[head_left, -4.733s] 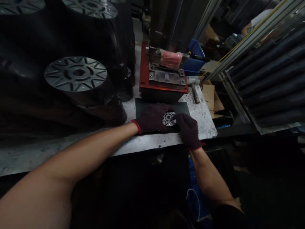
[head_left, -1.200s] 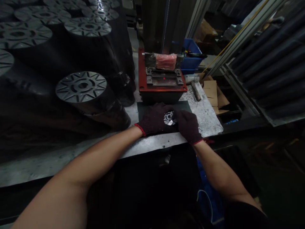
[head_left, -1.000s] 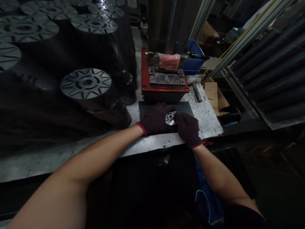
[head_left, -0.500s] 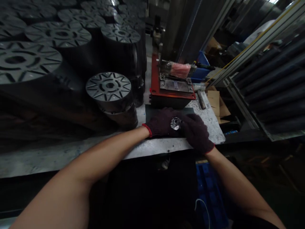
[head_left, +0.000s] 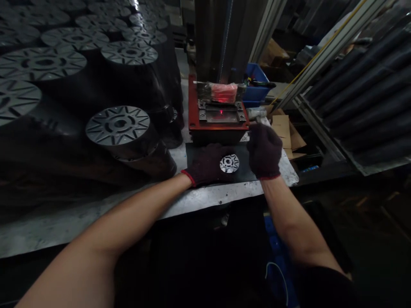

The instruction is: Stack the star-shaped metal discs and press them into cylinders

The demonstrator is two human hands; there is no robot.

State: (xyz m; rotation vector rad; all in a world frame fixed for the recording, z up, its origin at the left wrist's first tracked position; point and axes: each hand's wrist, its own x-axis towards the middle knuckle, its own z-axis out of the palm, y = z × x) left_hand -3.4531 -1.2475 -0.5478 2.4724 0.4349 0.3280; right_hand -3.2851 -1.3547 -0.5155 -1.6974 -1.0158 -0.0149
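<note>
My left hand (head_left: 208, 161), in a dark knit glove with a red cuff, rests on a dark mat (head_left: 243, 165) at the bench's front. Its fingers curl against the left side of a small round metal part (head_left: 229, 163) with a slotted, star-patterned face. How thick the part is, I cannot see. My right hand (head_left: 265, 150), gloved the same way, is closed in a fist right of the mat, over the handle of a hammer. The hammer's head (head_left: 257, 113) shows just beyond the fist; most of the handle is hidden.
Beyond the mat stands a red-topped fixture (head_left: 192, 102) with a metal nest, a red light spot and a pink wrapped bundle (head_left: 224, 92). Tall stacks of star-slotted cylinders (head_left: 118, 125) crowd the left. A blue bin (head_left: 257, 92) and cardboard (head_left: 281, 132) lie to the right.
My right hand has left the round part and moved right and away, onto the hammer. More of the part's face shows. A red light spot has appeared on the fixture. The view has shifted.
</note>
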